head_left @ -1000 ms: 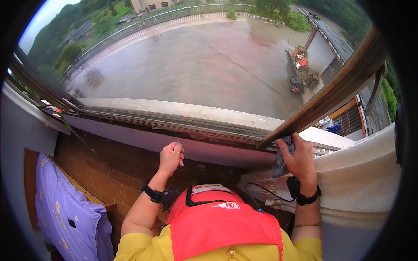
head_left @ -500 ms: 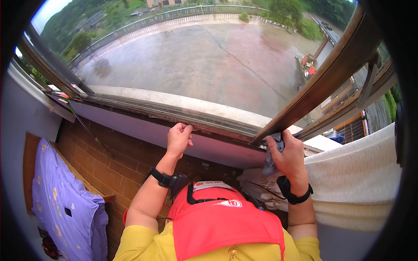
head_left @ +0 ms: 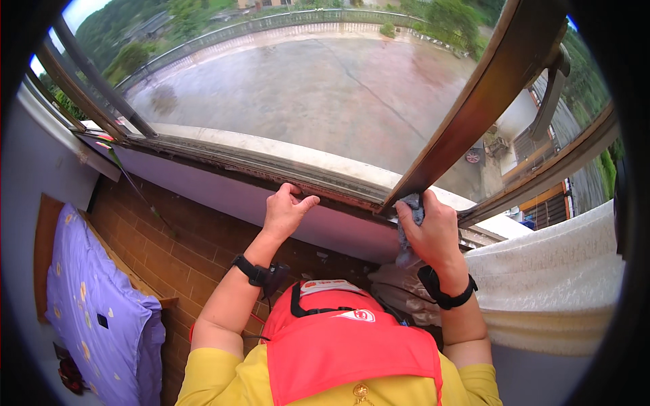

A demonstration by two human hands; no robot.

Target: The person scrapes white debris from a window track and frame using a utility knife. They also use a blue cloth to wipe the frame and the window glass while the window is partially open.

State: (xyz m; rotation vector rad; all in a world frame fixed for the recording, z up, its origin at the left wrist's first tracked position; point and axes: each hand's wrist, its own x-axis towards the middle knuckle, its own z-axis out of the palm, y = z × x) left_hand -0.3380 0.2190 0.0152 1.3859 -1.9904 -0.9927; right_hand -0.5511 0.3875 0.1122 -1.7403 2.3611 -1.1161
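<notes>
My left hand (head_left: 286, 215) rests by the inner edge of the window's lower track (head_left: 250, 174), its thumb stretched out and apart from the forefinger; nothing shows in it. Further right, my right hand (head_left: 437, 233) grips a grey cloth (head_left: 405, 254), pressed against the foot of the brown upright window frame (head_left: 450, 111). Part of the cloth hangs below my thumb, and the fingers on the far side are hidden. Each wrist has a black strap.
A cream curtain (head_left: 542, 271) hangs at the right. Lower left stands a bed with a purple floral cover (head_left: 101, 304) above a brown tiled floor (head_left: 196, 250). A long-stemmed artificial flower (head_left: 118, 159) leans by the wall. Outside lies a wet paved yard (head_left: 291, 88).
My left thumb and forefinger have parted from a pinch. My right hand, with the cloth, and the upright frame appear slightly further left; the view has shifted too.
</notes>
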